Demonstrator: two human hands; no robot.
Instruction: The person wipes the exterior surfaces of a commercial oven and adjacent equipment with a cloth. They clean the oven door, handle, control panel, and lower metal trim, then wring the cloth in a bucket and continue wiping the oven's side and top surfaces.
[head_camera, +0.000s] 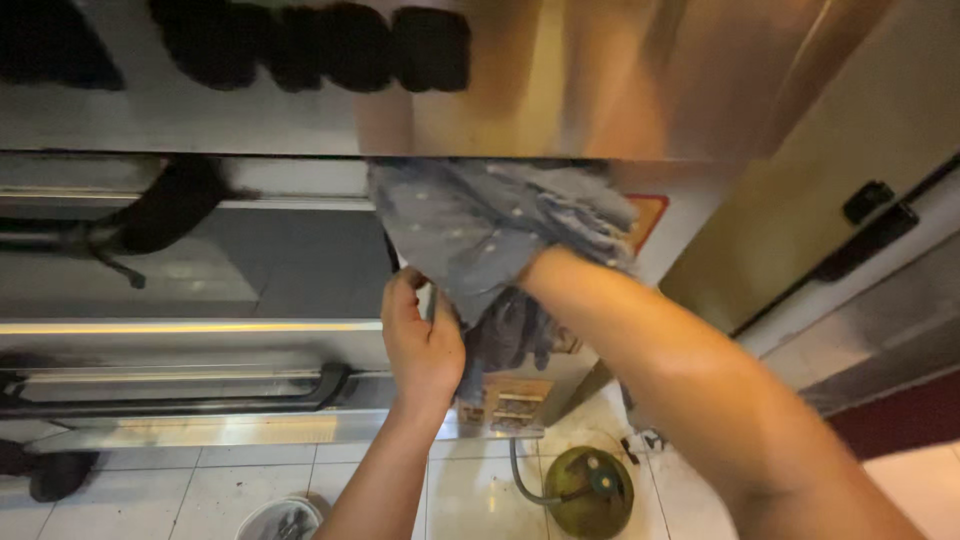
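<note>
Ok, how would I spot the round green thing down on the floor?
Start at the big shiny steel oven the person faces, then drop to the white tiled floor below its right end. There stands a round green gas cylinder, seen from above, with a grey hose curving up from it; nothing else on those tiles is green.

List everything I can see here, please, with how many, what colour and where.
Oven: one, stainless steel, stacked decks, filling the left and top.
Oven door handle: one, dark, lower left.
Cloth: one, grey-blue with pale dots, pressed on the oven front, centre.
Gas cylinder: one, olive green, on the floor at bottom centre.
Hose: one, grey, running from the cylinder.
Floor tiles: many, white, bottom.
Left hand: bare, holding the cloth's lower edge.
Right hand: wrapped in the cloth.
</note>
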